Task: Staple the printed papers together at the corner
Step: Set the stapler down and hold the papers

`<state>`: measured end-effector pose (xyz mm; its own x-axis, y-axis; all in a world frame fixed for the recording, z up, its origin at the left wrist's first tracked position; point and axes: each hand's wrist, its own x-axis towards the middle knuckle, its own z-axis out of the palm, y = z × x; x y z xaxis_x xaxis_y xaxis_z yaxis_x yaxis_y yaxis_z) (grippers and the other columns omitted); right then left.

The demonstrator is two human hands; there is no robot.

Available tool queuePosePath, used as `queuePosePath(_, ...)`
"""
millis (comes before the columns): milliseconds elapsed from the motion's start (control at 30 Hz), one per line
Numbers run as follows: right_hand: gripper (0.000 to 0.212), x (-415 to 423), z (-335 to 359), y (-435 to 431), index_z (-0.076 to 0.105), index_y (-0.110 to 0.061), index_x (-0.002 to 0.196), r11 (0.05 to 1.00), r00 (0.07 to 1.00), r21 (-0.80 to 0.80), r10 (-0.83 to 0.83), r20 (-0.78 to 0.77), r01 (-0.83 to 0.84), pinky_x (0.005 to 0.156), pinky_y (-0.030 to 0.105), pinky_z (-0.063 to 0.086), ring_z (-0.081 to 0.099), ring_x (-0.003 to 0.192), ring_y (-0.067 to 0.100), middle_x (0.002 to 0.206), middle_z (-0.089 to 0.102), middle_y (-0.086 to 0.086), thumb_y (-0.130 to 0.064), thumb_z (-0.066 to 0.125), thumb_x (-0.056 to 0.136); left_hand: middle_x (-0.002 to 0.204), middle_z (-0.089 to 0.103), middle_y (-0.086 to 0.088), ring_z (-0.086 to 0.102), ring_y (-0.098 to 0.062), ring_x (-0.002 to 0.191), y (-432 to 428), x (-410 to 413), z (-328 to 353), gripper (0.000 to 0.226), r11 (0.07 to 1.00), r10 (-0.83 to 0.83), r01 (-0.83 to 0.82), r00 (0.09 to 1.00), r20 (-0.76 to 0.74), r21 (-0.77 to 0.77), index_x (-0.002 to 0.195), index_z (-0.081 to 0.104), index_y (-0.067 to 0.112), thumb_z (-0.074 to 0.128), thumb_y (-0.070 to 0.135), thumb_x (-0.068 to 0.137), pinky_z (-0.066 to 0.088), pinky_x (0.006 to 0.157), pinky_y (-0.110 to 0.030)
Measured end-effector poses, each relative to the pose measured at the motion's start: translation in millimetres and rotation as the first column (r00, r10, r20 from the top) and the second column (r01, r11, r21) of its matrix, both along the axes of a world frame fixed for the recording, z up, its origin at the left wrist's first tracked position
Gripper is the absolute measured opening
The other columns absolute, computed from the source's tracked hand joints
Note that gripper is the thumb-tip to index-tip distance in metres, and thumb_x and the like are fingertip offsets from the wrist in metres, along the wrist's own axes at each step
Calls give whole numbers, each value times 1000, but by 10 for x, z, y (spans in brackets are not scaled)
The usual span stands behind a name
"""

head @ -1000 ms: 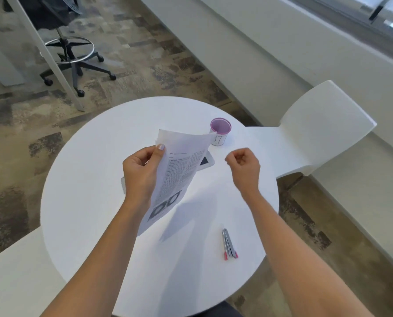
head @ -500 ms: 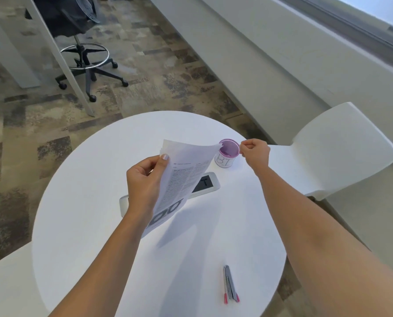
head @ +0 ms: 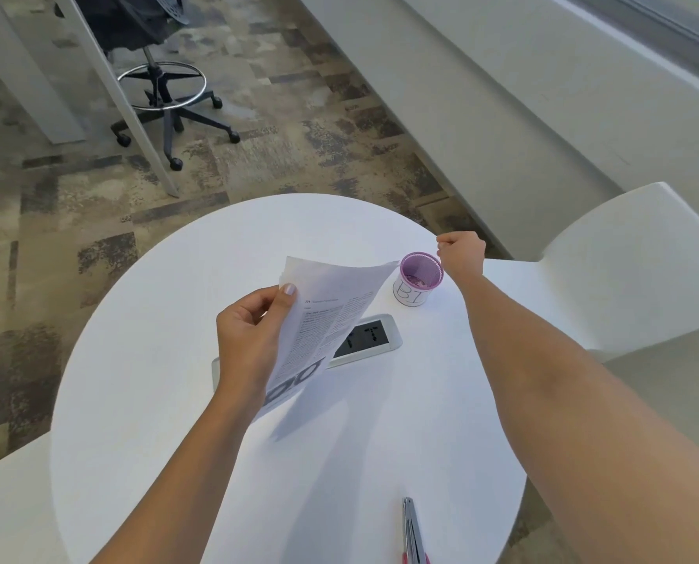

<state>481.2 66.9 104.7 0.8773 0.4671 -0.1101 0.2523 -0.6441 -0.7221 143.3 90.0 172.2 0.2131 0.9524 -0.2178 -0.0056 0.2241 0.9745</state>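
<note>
My left hand [head: 250, 339] grips a thin stack of printed papers [head: 331, 303] by its left edge and holds it tilted above the round white table [head: 168, 400]. The stack's far right corner reaches toward a purple mesh cup [head: 420, 278]. My right hand [head: 462, 252] hovers just beyond the cup's right rim with its fingers curled shut; I cannot tell whether anything small is pinched in them. A slim grey tool with pink ends [head: 413, 531] lies near the table's front edge. No stapler can be made out for certain.
A white device with a dark screen [head: 370, 339] lies flat under the papers. One white chair [head: 633, 258] stands to the right and another [head: 6, 502] at the lower left. A black office chair [head: 164, 95] is on the carpet beyond the table.
My right hand has moved from the table's middle to the far right, past the purple cup. The left hand keeps the papers in the same grip.
</note>
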Motion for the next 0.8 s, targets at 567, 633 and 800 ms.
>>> queuePosePath(567,50,-718,-104,-682,59,-15,125,920,824,-3,349,-446,-391,83,31,48,57,98,20,129,60,14,13,52,84,75,73,21,61,7,71,-171,-117,132,18,998,-23,21,999,38,56,70,76,31,70,30,87,47,64,-7)
queuePosePath(633,69,-906,-89,-827,44,-27,136,847,681,51,459,-570,-528,93,33,45,52,115,22,141,49,6,10,63,81,74,72,21,61,8,70,-218,-167,165,20,997,-28,23,997,67,70,68,76,32,71,28,87,46,63,-6)
queuePosePath(800,79,-1398,-8,-1067,37,-47,135,842,624,305,536,-568,-446,101,34,36,42,131,15,139,48,-15,-28,84,74,77,74,18,64,7,73,-301,-329,247,18,994,-58,46,990,131,95,71,76,31,70,26,88,47,64,-7)
